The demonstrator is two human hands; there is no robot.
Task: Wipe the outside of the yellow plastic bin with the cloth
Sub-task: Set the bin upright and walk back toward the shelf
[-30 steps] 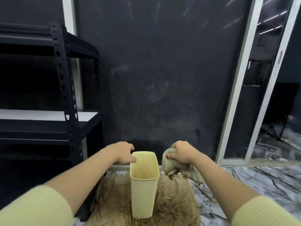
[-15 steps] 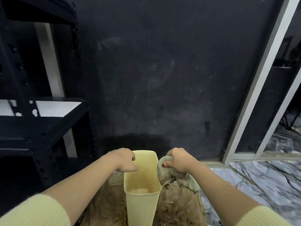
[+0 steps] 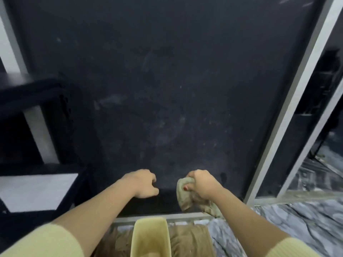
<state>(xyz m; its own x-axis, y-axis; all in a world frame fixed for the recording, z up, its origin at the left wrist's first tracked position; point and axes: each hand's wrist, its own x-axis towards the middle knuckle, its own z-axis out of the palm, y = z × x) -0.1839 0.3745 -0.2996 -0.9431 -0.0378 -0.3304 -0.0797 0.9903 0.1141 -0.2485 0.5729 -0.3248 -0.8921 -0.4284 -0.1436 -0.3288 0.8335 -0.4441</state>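
Since half a second ago both hands have lifted clear of the yellow bin (image 3: 150, 236), which now sits low in view below and between them, only its open top showing. The right hand (image 3: 203, 184) is clenched around a bunched greenish cloth (image 3: 183, 194) that hangs beneath its fist; the left hand (image 3: 143, 183) is loosely curled and holds nothing, well apart from the bin's rim. Below the hands, the bin stands on a brown mat (image 3: 187, 240) laid on the marbled floor (image 3: 278, 219), with a dark wall (image 3: 157, 89) beyond. With no hand steadying it, a sideways wipe could probably tip the light bin or skid it across the mat. No brand, label or writing is readable anywhere.
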